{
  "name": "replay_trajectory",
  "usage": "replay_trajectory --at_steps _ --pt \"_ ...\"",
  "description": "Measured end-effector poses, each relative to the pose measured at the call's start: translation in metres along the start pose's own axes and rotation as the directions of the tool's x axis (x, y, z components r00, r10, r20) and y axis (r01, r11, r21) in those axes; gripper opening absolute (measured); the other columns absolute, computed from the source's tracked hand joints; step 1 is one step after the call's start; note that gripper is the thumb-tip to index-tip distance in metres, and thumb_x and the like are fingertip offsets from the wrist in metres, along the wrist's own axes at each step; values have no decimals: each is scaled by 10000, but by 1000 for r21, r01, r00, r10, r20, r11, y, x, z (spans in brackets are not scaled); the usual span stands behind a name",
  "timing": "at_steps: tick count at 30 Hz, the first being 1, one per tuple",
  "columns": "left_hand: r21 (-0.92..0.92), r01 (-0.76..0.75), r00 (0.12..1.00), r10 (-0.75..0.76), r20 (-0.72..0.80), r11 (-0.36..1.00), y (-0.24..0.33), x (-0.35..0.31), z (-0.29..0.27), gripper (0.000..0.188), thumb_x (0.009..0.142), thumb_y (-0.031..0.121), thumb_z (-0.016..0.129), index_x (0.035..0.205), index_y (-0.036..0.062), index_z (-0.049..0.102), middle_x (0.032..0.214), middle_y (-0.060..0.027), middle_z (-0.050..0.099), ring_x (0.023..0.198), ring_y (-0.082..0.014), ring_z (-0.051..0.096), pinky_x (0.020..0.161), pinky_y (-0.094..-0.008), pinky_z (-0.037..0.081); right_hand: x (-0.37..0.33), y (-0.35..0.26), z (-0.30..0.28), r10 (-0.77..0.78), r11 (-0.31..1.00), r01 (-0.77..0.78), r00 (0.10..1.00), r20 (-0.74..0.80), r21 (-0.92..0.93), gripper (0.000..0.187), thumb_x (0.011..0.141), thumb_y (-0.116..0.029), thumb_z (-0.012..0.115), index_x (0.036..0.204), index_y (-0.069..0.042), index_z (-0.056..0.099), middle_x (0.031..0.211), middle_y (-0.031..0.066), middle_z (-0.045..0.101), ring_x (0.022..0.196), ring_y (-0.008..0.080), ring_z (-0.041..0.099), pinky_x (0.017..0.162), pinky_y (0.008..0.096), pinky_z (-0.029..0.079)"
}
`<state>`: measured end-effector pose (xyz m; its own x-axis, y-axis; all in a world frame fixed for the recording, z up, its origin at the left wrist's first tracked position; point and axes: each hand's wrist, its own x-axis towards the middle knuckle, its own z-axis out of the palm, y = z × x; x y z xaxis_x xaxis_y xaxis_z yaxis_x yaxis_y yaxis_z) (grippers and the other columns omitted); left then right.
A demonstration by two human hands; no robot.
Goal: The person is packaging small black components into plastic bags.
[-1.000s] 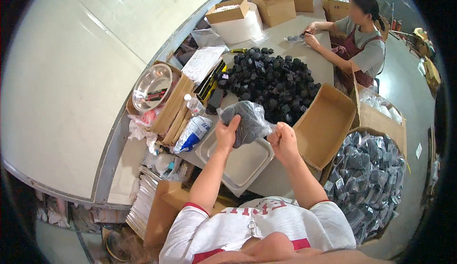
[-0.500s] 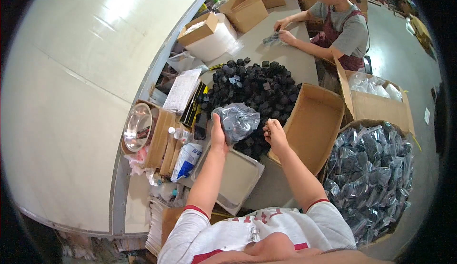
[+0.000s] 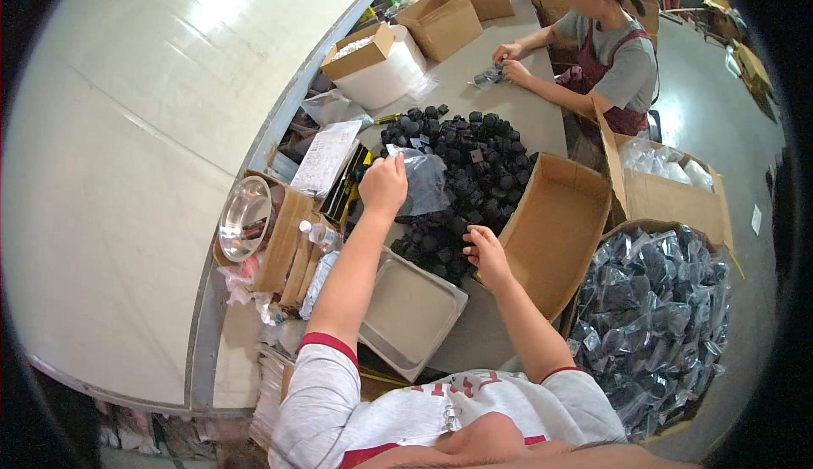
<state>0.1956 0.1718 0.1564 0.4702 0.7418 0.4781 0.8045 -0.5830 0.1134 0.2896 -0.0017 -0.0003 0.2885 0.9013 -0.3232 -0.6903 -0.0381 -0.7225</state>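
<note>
Head view: left hand [image 3: 383, 185] grips a clear plastic bag [image 3: 421, 183] above the pile of black caps [image 3: 461, 173] in the table's middle. Right hand [image 3: 485, 251], fingers loosely curled, rests on the pile's near edge, beside an open cardboard box [image 3: 555, 228].

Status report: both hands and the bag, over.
Left hand shut on clear bag, held over black parts pile. Right hand open, fingers on pile edge. Nothing in the way.
</note>
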Motion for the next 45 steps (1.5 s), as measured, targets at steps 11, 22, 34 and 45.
replay_trajectory --at_steps 11,22,34,45 --pt "-618 179 963 -266 -51 766 -90 -64 -80 401 943 346 483 776 6 612 581 -80 561 546 -173 538 522 -341 403 -41 18 16 22 984 -7 996 81 -179 180 915 -226 537 1012 -76 552 857 10 572 733 90 505 665 242 411" --pt "-928 227 -348 -866 -360 294 -246 -535 -126 384 946 260 455 1228 8 387 1079 -101 502 904 -190 513 768 -322 431 -81 79 55 225 937 -161 958 181 -310 79 911 -151 535 854 -97 543 753 -17 531 654 77 466 602 215 371" --pt "0 994 -76 -717 693 -106 -206 -750 -60 488 862 441 503 1161 67 596 1095 -196 609 948 -311 611 837 -428 472 -136 184 178 528 695 -21 694 490 -719 85 916 -154 526 899 -71 532 768 -3 518 684 73 460 637 206 369" --pt "277 836 -532 -823 197 -474 -251 -898 -37 408 846 274 530 1165 21 557 1145 -226 579 1037 -364 576 869 -430 471 -184 217 176 501 538 -38 818 283 -842 83 919 -160 519 902 -82 541 775 -23 505 658 62 429 587 204 334"
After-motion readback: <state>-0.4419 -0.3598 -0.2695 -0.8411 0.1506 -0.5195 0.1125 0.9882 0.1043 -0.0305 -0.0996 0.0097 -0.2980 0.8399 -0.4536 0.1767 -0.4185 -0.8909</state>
